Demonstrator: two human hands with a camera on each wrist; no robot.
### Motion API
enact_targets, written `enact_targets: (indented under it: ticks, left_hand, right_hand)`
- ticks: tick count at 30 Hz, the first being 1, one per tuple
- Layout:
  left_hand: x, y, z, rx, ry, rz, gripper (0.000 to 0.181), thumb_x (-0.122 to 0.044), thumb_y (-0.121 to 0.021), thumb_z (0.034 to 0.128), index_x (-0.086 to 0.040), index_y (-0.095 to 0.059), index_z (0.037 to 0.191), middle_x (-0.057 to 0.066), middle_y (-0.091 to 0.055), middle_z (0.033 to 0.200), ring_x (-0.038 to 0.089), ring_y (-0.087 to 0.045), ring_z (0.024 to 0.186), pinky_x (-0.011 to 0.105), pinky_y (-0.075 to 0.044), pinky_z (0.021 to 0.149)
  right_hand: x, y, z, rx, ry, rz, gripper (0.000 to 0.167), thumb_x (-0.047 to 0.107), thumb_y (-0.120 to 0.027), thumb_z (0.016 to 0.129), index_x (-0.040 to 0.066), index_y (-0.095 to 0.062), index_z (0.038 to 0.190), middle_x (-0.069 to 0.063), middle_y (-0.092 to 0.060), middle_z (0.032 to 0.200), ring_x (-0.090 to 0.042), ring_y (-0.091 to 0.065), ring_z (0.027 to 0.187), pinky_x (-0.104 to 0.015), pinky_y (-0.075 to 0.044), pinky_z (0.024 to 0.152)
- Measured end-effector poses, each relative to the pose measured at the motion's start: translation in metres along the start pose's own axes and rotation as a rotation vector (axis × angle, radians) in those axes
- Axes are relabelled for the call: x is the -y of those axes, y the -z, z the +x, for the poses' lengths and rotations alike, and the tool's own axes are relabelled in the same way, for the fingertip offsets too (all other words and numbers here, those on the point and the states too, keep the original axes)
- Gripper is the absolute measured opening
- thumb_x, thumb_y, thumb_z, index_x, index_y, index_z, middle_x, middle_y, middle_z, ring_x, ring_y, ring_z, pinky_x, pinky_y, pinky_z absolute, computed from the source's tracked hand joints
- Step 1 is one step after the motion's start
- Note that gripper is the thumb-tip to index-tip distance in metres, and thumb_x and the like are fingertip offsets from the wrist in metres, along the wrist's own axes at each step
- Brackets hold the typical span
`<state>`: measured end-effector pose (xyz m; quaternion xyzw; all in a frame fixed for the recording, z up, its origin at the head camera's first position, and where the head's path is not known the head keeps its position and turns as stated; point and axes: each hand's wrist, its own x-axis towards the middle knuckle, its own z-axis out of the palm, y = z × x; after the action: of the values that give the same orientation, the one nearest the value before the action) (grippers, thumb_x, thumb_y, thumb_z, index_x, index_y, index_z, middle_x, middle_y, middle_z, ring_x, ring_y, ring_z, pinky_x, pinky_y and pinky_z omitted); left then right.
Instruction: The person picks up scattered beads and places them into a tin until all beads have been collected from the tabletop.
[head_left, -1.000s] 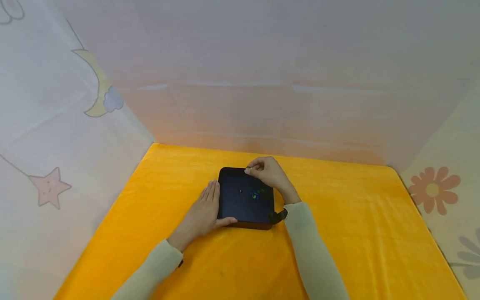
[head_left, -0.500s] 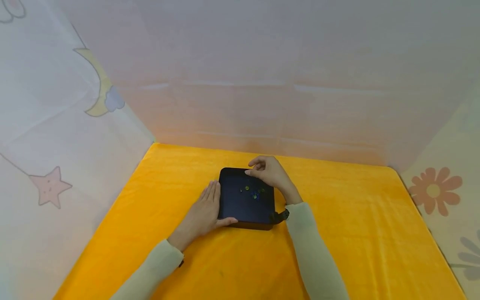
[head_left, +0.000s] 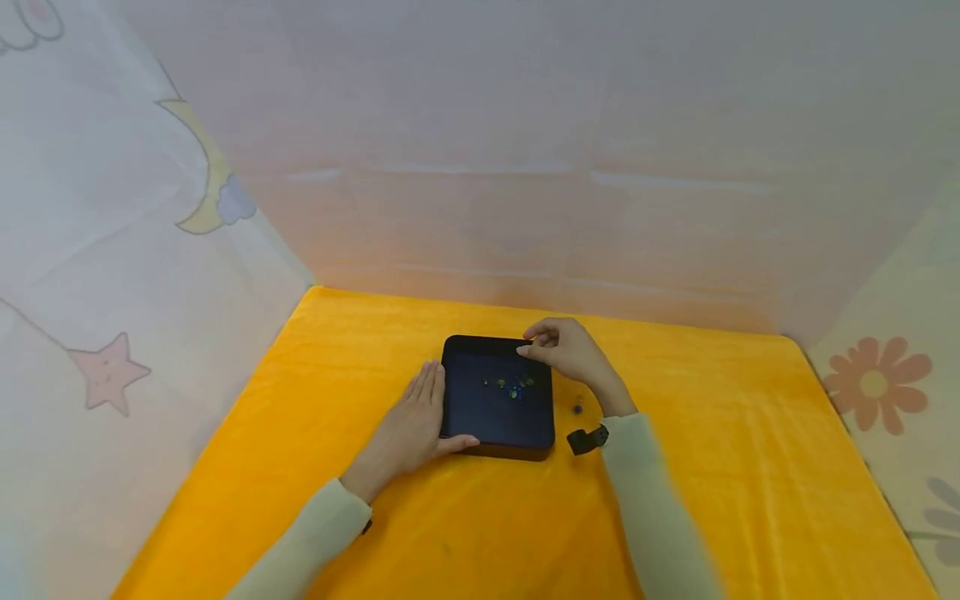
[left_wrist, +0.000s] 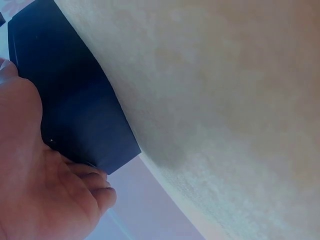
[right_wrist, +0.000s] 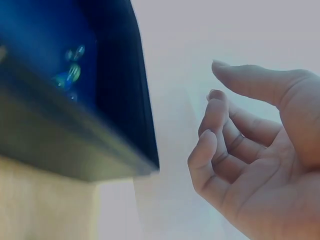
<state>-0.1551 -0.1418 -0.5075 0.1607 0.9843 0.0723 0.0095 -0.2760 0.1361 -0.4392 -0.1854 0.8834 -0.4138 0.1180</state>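
A black square box with low walls stands on the yellow cloth. Several small glass marbles, green and blue, lie together inside it; the right wrist view shows some of these marbles too. My left hand rests along the box's left side with straight fingers, its thumb at the front edge. Over the box's far right corner is my right hand, loosely curled. In the right wrist view, nothing sits between that hand's thumb and fingers. One dark marble lies on the cloth right of the box.
The yellow cloth covers the surface around the box. Pale printed curtains rise behind it and on both sides. A black wrist strap hangs at the right wrist, near the box's right side.
My right hand has let go of a small marble, which now lies in the box with the others. That hand has shifted right, uncovering the dark marble on the cloth. My left hand stays put.
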Motion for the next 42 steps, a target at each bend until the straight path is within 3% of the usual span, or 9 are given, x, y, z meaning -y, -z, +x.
enact_targets:
  ticks: [9, 14, 18, 23, 30, 42]
  left_hand:
    - [-0.002, -0.001, 0.000, -0.004, -0.011, 0.034, 0.121, -0.086, -0.042, 0.0931, 0.009, -0.015, 0.164, 0.028, -0.017, 0.174, 0.041, -0.016, 0.164, 0.051, -0.024, 0.134]
    - [-0.003, -0.001, 0.002, -0.005, -0.014, 0.026, 0.122, -0.085, -0.043, 0.0930, 0.009, -0.015, 0.165, 0.028, -0.016, 0.174, 0.040, -0.016, 0.165, 0.050, -0.023, 0.134]
    - [-0.003, 0.000, 0.003, 0.010, -0.010, 0.012, 0.123, -0.085, -0.044, 0.0927, 0.009, -0.012, 0.165, 0.028, -0.014, 0.174, 0.040, -0.014, 0.165, 0.050, -0.023, 0.134]
    - [-0.002, 0.001, 0.001, 0.015, -0.007, -0.004, 0.123, -0.085, -0.046, 0.0924, 0.009, -0.011, 0.165, 0.028, -0.013, 0.174, 0.040, -0.014, 0.165, 0.051, -0.022, 0.134]
    - [-0.001, 0.000, 0.001, 0.012, -0.006, 0.004, 0.122, -0.085, -0.044, 0.0932, 0.009, -0.011, 0.165, 0.028, -0.013, 0.174, 0.040, -0.013, 0.165, 0.051, -0.022, 0.134]
    - [-0.004, 0.001, -0.001, 0.015, -0.008, -0.018, 0.122, -0.085, -0.044, 0.0934, 0.008, -0.011, 0.165, 0.029, -0.014, 0.174, 0.040, -0.014, 0.165, 0.051, -0.022, 0.134]
  right_hand:
    - [-0.039, 0.014, -0.026, 0.009, -0.064, -0.029, 0.040, 0.031, -0.073, 0.100, 0.003, -0.070, 0.128, -0.013, -0.073, 0.108, -0.027, -0.069, 0.095, -0.036, -0.059, 0.084]
    - [-0.059, 0.013, -0.041, 0.045, -0.092, -0.010, 0.035, 0.025, -0.072, 0.100, 0.000, -0.070, 0.126, -0.012, -0.072, 0.101, -0.028, -0.068, 0.088, -0.030, -0.055, 0.076]
    - [-0.070, 0.010, -0.052, 0.070, -0.112, -0.013, 0.031, 0.020, -0.073, 0.099, -0.001, -0.071, 0.122, -0.010, -0.074, 0.097, -0.023, -0.067, 0.084, -0.030, -0.055, 0.077]
    - [-0.078, 0.005, -0.063, 0.074, -0.127, -0.026, 0.028, 0.020, -0.074, 0.098, 0.000, -0.073, 0.119, -0.009, -0.074, 0.099, -0.019, -0.065, 0.085, -0.032, -0.055, 0.082]
    - [-0.083, 0.003, -0.074, 0.070, -0.131, -0.035, 0.026, 0.019, -0.074, 0.098, 0.001, -0.073, 0.117, -0.009, -0.074, 0.099, -0.017, -0.063, 0.084, -0.028, -0.054, 0.079]
    - [-0.096, 0.000, -0.078, 0.062, -0.168, -0.066, 0.025, 0.019, -0.074, 0.097, 0.001, -0.074, 0.116, -0.008, -0.073, 0.097, -0.017, -0.061, 0.082, -0.027, -0.052, 0.076]
